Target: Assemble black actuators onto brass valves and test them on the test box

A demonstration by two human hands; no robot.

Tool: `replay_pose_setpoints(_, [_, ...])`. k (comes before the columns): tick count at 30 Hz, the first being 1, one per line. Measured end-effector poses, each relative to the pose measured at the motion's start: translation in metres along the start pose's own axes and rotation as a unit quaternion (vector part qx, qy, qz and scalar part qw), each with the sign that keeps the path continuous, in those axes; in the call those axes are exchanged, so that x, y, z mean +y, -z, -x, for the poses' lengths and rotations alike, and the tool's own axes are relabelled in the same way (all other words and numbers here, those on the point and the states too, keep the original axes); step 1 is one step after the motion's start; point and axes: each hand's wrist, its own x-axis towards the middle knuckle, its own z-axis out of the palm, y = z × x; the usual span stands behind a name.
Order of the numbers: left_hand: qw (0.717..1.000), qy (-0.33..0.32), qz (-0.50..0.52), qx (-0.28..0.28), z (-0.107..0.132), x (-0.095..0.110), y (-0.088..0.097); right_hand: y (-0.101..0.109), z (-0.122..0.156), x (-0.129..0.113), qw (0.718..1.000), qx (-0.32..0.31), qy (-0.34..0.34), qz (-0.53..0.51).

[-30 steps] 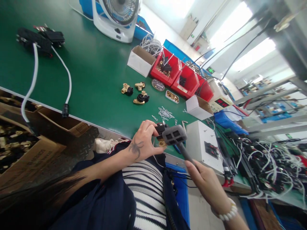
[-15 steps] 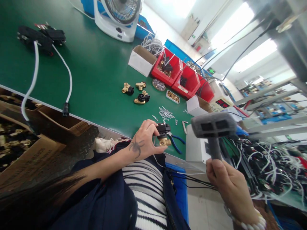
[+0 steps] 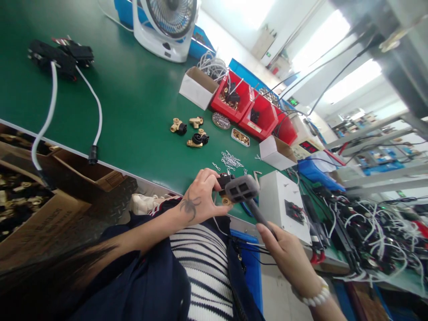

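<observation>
My left hand (image 3: 200,200) pinches a small brass valve with a black coil (image 3: 223,182) at the near edge of the green table (image 3: 133,102). My right hand (image 3: 284,256) grips the handle of a grey rubber mallet (image 3: 241,189). The mallet's head rests against the valve, hiding most of it. Blue-handled pliers (image 3: 248,208) lie just beneath the mallet head.
Three more brass valves (image 3: 189,131) and a heap of small wire clips (image 3: 230,159) lie further out. Red bins (image 3: 249,109), two white cartons (image 3: 197,87), a white test box (image 3: 284,207), a desk fan (image 3: 163,26) and tangled cables (image 3: 374,232) surround the spot. Cardboard boxes (image 3: 36,205) stand below left.
The mallet, raised to the right half a second ago, has swung back down onto the valve in my left hand. My left hand has stayed in place.
</observation>
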Motion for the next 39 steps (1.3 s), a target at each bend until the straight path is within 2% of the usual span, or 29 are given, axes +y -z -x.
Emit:
replay_pose_setpoints(2, [1.0,0.002,0.001,-0.001,0.0,0.0,0.0,0.001,-0.001,-0.001,1.0,0.017,0.004,0.01])
replay_pose_setpoints(5, [1.0,0.002,0.003,-0.002,0.0,0.0,0.001,0.005,0.001,-0.002,0.996,0.085,0.001,-0.008])
replay_pose_setpoints(7, [1.0,0.002,0.004,-0.002,0.0,0.0,0.001,0.004,0.001,-0.001,0.997,0.074,0.002,-0.008])
replay_pose_setpoints(10, [1.0,0.002,0.005,0.0,-0.001,-0.001,0.001,-0.001,0.0,0.001,1.0,0.01,0.008,0.015])
replay_pose_setpoints(11, [1.0,0.001,0.006,0.001,-0.001,-0.001,0.001,-0.002,-0.001,0.002,1.0,0.009,0.009,0.016])
replay_pose_setpoints(15, [1.0,0.001,0.005,-0.001,-0.001,-0.001,0.001,-0.001,0.001,0.004,0.996,0.088,0.007,-0.008])
replay_pose_setpoints(17, [1.0,0.001,0.004,-0.002,-0.001,-0.001,0.001,-0.002,0.001,0.003,0.997,0.074,0.006,-0.005])
replay_pose_setpoints(20, [1.0,-0.002,0.004,0.0,-0.001,-0.001,0.001,-0.005,0.0,0.003,1.0,0.011,0.005,0.011])
replay_pose_setpoints(21, [1.0,-0.003,0.004,0.0,-0.001,-0.001,0.001,-0.005,0.0,0.003,1.0,0.005,0.004,0.01])
replay_pose_setpoints(25, [1.0,0.0,0.006,0.001,0.0,-0.001,0.0,-0.003,0.001,0.007,0.996,0.079,0.005,-0.033])
replay_pose_setpoints(26, [1.0,0.001,0.007,0.001,0.0,-0.002,0.0,-0.003,0.001,0.007,0.996,0.081,0.004,-0.038])
replay_pose_setpoints(31, [1.0,0.003,0.017,0.006,-0.001,-0.002,0.001,-0.009,-0.003,0.005,1.0,0.004,0.0,-0.023])
replay_pose_setpoints(34, [1.0,0.002,0.021,0.01,0.0,-0.003,0.001,-0.003,-0.007,-0.006,0.996,0.03,0.003,-0.086])
replay_pose_setpoints(36, [1.0,0.0,0.019,0.012,0.0,-0.004,0.0,0.002,-0.012,-0.024,0.991,0.032,0.014,-0.128])
replay_pose_setpoints(39, [1.0,-0.004,0.001,0.011,-0.001,-0.006,-0.002,-0.001,-0.029,-0.066,0.981,-0.02,0.062,-0.185])
